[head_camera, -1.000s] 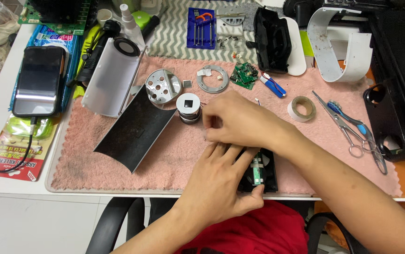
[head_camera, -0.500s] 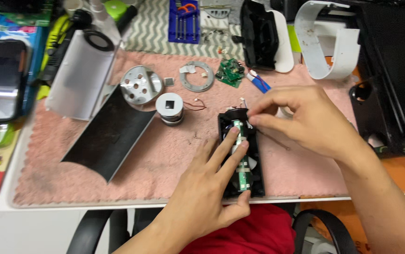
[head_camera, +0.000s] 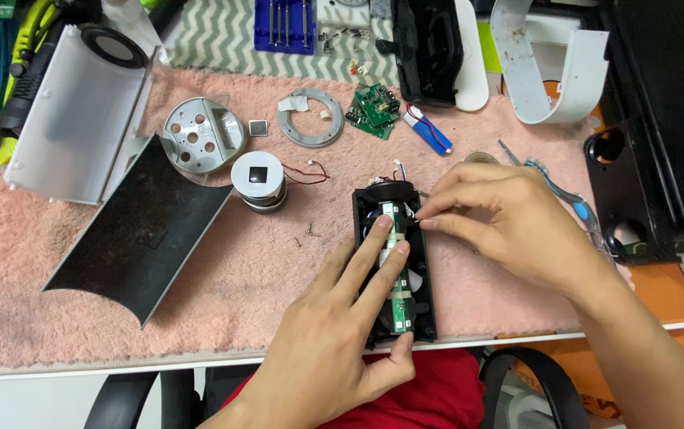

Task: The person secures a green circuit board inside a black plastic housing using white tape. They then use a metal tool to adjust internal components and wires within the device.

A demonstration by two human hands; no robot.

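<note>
Pinched right grip (head_camera: 509, 230) over black housing (head_camera: 425, 318)

Bright, even overhead light, soft shadows, sharp focus throughout.

1. A pink fuzzy mat (head_camera: 223, 278) covers the desk.
2. A curved black panel (head_camera: 139, 230) lies on the mat at left, and a frosted translucent panel (head_camera: 72, 119) lies above it.
3. A grey perforated disc (head_camera: 201, 135) sits just beside a small white-topped cylinder (head_camera: 258, 181) with red wires.
4. A grey ring (head_camera: 310, 117), a green circuit board (head_camera: 374, 110) and a blue battery (head_camera: 429, 129) lie in a row.
5. A blue screwdriver case (head_camera: 285, 24) rests on a zigzag cloth (head_camera: 215, 40).
6. A white curved band (head_camera: 556, 71) lies at upper right.
</note>
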